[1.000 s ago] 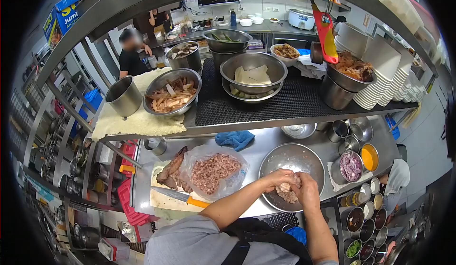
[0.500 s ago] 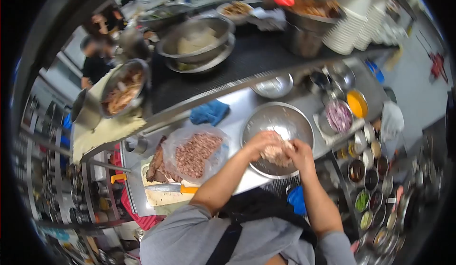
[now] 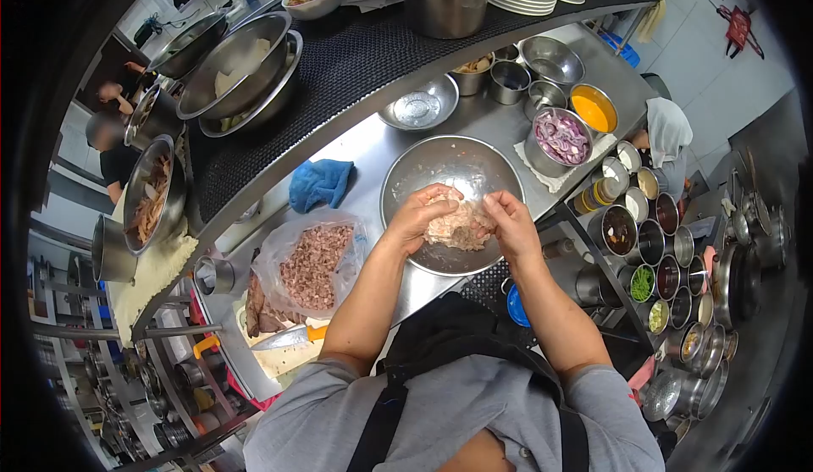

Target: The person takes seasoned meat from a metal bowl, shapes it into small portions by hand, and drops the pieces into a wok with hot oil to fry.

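Observation:
A wide steel mixing bowl point(image 3: 398, 176) stands on the steel worktop before me, its inner wall smeared with pale bits. Over it, a lump of pale pink minced meat point(image 3: 455, 225) lies between my two hands. My left hand point(image 3: 426, 216) curls round the lump's left side, thumb and fingers drawn together. At the right edge my right hand point(image 3: 511, 225) pinches the meat with thumb and fingertips. Left of the bowl, a clear plastic bag point(image 3: 273, 252) holds diced reddish meat point(image 3: 318, 264). An orange-handled knife point(image 3: 288, 337) lies on the cutting board point(image 3: 279, 358) beside dark meat pieces point(image 3: 269, 315).
A blue cloth point(image 3: 320, 184) and an empty steel bowl point(image 3: 419, 104) lie behind the mixing bowl. Sliced red onion point(image 3: 560, 138) and orange liquid point(image 3: 594, 110) stand in pots at right. A raised shelf point(image 3: 356, 61) crosses behind. Another person point(image 3: 110, 154) is at far left.
The view has swung and become sharper, with the bowl now further left and higher in it. Both hands remain at the pale meat over the bowl.

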Available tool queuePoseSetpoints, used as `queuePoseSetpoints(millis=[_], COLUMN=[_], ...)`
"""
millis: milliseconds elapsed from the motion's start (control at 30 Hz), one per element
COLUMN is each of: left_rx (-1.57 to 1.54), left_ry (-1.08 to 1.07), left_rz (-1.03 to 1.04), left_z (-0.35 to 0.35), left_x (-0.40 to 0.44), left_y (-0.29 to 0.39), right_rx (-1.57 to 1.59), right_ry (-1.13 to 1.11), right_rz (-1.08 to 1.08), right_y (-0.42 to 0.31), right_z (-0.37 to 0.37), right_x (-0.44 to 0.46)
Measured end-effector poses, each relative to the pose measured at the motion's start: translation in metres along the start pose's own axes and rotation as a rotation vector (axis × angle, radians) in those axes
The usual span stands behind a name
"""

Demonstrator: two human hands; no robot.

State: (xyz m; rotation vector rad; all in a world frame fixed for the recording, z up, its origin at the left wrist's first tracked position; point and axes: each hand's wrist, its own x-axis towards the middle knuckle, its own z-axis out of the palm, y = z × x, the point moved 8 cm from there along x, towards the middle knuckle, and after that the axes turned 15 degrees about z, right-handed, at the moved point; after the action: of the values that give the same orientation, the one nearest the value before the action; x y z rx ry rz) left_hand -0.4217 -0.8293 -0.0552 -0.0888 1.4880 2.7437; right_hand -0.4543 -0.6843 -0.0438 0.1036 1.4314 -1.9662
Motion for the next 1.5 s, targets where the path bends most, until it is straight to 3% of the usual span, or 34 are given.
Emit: queuePoseSetpoints(millis=[167, 233, 367, 467, 533, 600, 800, 967, 1267, 1367, 1500], left_rx=[-0.137, -0.244, -0.253, -0.271, -0.345, -0.287, -0.282, -0.274, -0.284, -0.293, -0.362], left_ry=[0.145, 0.205, 0.198, 0.212, 0.088, 0.204, 0.172, 0.199, 0.157, 0.143, 0.093], left_rz=[0.073, 0.104, 0.093, 0.122, 0.147, 0.080, 0.093, 0.066, 0.037, 0.023, 0.002], left_z=[-0.013, -0.020, -0.030, -0.030, -0.030, -0.046, -0.031, -0.026, -0.011, -0.001, 0.017], left_x=[0.004, 0.002, 0.001, -0.002, -0.001, -0.003, -0.012, -0.017, -0.009, -0.010, -0.007], left_y=[-0.006, -0.004, -0.011, -0.014, -0.019, -0.035, -0.018, -0.012, -0.023, -0.019, -0.033], right_rx=[0.080, 0.099, 0.105, -0.104, -0.212, -0.209, -0.085, -0.051, 0.084, 0.168, 0.306], right_ry=[0.020, 0.043, 0.105, 0.218, 0.293, 0.285, 0.191, 0.174, 0.277, 0.197, 0.294], right_rz=[0.042, -0.043, -0.042, -0.007, -0.026, -0.016, -0.074, 0.036, 0.025, 0.047, 0.000], right_y=[0.008, 0.000, -0.002, 0.005, 0.004, 0.017, 0.020, 0.031, 0.025, 0.031, 0.035], right_z=[-0.014, -0.010, -0.013, -0.024, -0.025, -0.034, -0.035, -0.048, -0.061, -0.077, -0.113], right_x=[0.007, 0.000, -0.003, -0.007, -0.014, -0.002, 0.002, -0.001, -0.026, -0.030, -0.059])
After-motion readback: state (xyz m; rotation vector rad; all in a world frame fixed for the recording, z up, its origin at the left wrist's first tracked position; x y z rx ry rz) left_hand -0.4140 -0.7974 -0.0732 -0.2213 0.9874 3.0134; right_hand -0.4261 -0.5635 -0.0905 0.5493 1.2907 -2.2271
